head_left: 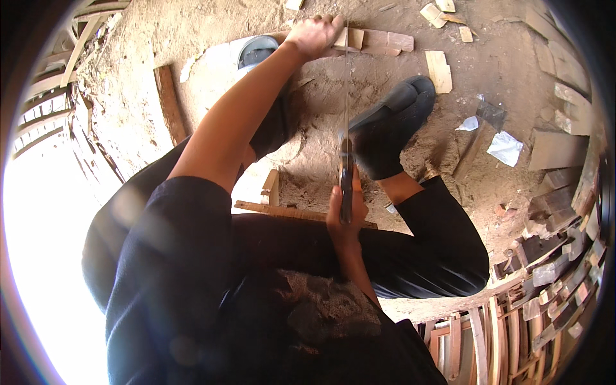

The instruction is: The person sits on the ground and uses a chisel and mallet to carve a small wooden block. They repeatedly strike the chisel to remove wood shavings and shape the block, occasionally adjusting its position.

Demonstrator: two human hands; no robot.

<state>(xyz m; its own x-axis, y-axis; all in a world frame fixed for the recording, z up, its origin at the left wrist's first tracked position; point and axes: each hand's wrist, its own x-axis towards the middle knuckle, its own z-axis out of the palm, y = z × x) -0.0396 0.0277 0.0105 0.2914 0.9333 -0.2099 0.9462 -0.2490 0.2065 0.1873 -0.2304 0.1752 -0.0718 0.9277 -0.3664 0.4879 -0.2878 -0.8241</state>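
My right hand [344, 221] is wrapped round the dark handle of a handsaw [346, 170] in front of my lap. The thin blade is seen edge-on and points straight away from me. Its far part crosses a long, slightly curved wooden piece [378, 42] lying low at the far side, just right of my left hand. My left hand [314, 35], fingers curled, grips that wood and presses it down. My left foot, in a dark and grey slipper [256, 51], is beside the wood's left part. The other slippered foot [398, 115] stands right of the blade.
Cut wood offcuts [439, 72] lie on the dirt floor [308, 167] farther off. A dark wooden bar [169, 106] lies at the left. White scraps [505, 149] are on the right. Stacked boards [558, 151] line the right side. A low wooden piece [279, 210] shows beneath my legs.
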